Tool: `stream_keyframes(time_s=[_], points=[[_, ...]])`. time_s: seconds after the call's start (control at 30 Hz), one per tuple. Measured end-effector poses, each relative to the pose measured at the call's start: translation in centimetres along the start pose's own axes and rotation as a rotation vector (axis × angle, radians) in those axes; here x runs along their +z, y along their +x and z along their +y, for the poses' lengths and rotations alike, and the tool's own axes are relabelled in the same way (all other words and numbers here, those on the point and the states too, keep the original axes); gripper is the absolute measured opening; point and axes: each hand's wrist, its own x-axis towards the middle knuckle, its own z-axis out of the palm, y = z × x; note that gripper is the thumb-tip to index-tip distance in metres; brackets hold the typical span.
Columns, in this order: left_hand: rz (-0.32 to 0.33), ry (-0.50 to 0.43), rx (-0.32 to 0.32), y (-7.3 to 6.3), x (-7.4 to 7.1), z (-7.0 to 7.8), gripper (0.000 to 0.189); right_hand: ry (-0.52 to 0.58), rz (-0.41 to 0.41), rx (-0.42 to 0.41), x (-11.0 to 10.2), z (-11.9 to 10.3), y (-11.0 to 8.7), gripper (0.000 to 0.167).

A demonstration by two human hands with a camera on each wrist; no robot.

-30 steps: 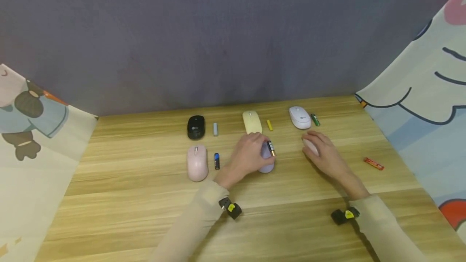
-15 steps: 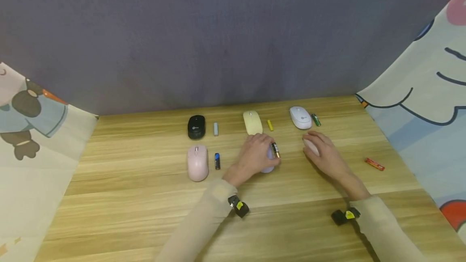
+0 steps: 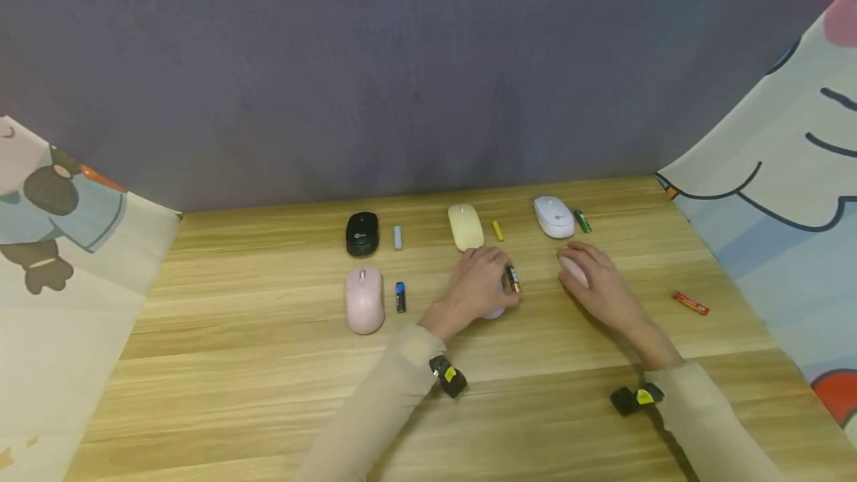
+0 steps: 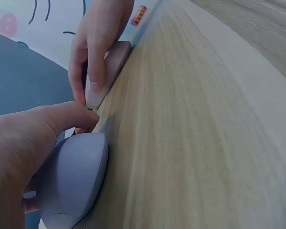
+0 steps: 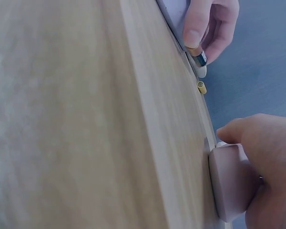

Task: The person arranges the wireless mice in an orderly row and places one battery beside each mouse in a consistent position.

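Between thumb and fingers, my left hand point(image 3: 474, 285) pinches a black battery with a copper-coloured end point(image 3: 513, 279). Below that hand is a lavender mouse point(image 4: 76, 174), mostly covered in the head view; the battery is just past its right side. My right hand point(image 3: 599, 287) grips a pale pinkish mouse point(image 5: 233, 181) on the wooden table, thumb on one side and fingers over the other. Behind the hands lie a cream-yellow mouse point(image 3: 465, 226) with a yellow battery point(image 3: 498, 230) and a white mouse point(image 3: 554, 216) with a green battery point(image 3: 582, 221).
On the left are a black mouse point(image 3: 362, 233) with a light grey-blue battery point(image 3: 398, 237), and a pink mouse point(image 3: 364, 300) with a blue-and-black battery point(image 3: 400, 297). A red battery point(image 3: 690, 303) lies far right. A dark grey panel point(image 3: 415, 80) stands along the table's back edge.
My left hand has moved a little to the right with the battery, covering more of the lavender mouse. The right hand stays in place on the pinkish mouse.
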Motion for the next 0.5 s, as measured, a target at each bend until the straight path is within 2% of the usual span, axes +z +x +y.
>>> stream_keyframes(time_s=[0.5], points=[[-0.020,0.017,0.001,0.45,0.71,0.18,0.060,-0.003,-0.016,0.016,0.04,0.03,-0.01,0.040]])
